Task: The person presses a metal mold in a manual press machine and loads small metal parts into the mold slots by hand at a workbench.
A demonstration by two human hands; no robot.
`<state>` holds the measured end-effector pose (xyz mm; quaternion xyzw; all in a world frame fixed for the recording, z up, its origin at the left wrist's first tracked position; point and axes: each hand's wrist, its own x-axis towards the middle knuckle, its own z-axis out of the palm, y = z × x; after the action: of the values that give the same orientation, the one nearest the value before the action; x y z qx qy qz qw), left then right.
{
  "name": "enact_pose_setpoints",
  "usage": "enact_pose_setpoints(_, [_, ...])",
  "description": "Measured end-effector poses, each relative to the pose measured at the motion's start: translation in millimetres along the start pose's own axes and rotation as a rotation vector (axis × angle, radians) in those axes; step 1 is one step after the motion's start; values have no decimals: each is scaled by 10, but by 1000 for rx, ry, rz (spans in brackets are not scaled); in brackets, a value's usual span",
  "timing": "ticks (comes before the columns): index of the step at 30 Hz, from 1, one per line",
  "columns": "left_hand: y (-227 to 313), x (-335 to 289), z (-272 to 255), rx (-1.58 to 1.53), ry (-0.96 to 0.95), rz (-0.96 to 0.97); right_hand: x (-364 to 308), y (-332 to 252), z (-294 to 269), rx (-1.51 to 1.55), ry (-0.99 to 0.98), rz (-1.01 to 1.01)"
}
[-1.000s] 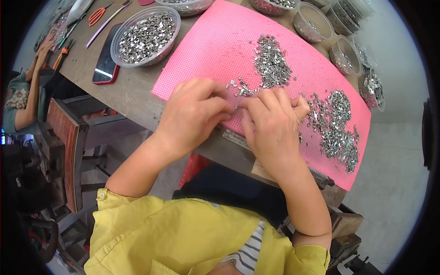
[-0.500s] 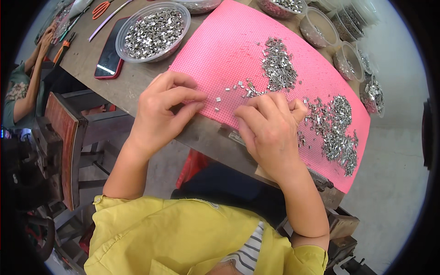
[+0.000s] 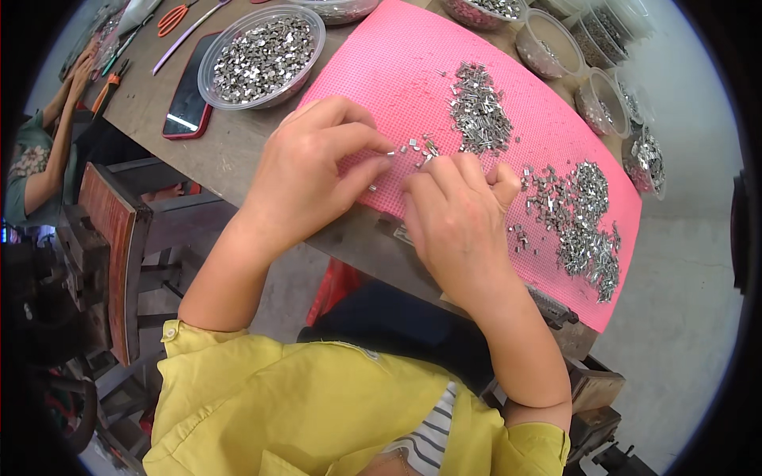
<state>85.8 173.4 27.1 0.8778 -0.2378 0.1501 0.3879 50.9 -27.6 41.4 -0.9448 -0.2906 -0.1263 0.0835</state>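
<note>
Over the near left edge of the pink textured mat (image 3: 397, 55), my left hand (image 3: 305, 170) pinches a tiny silver metal piece (image 3: 390, 154) between thumb and forefinger. My right hand (image 3: 460, 226) is beside it, palm down, its fingers curled toward the mat; whatever its fingertips hold is hidden. A few loose metal pieces (image 3: 413, 143) lie just beyond the two hands. Farther back is a heap of small silver pieces (image 3: 479, 111). Another, wider heap (image 3: 586, 218) spreads over the mat's right side.
A clear round tub (image 3: 208, 79) full of metal bits stands back left, next to a phone (image 3: 184, 103). Orange-handled scissors (image 3: 171, 22) and a purple stick (image 3: 186, 36) lie beyond. More plastic tubs (image 3: 601, 103) line the right edge. Another person's arm (image 3: 59, 135) shows far left.
My left hand has moved right and slightly forward, and a metal piece now sits between its fingertips. The right hand has shifted only slightly.
</note>
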Motion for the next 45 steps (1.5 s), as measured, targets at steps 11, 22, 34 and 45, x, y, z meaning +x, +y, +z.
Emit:
enact_pose_setpoints(11, [11,299,218,17,-108,-2,-415,283,-320,177,237,215])
enact_pose_setpoints(22, [168,355,156,389,-315,179,-977,464,-588,179,304,315])
enact_pose_setpoints(34, [708,-1,448,-35,-188,176,-1817,452,-482,270,377,465])
enact_pose_setpoints(45, [1231,-144,1033,-84,-246,402,-1822,427,-343,161,385,392])
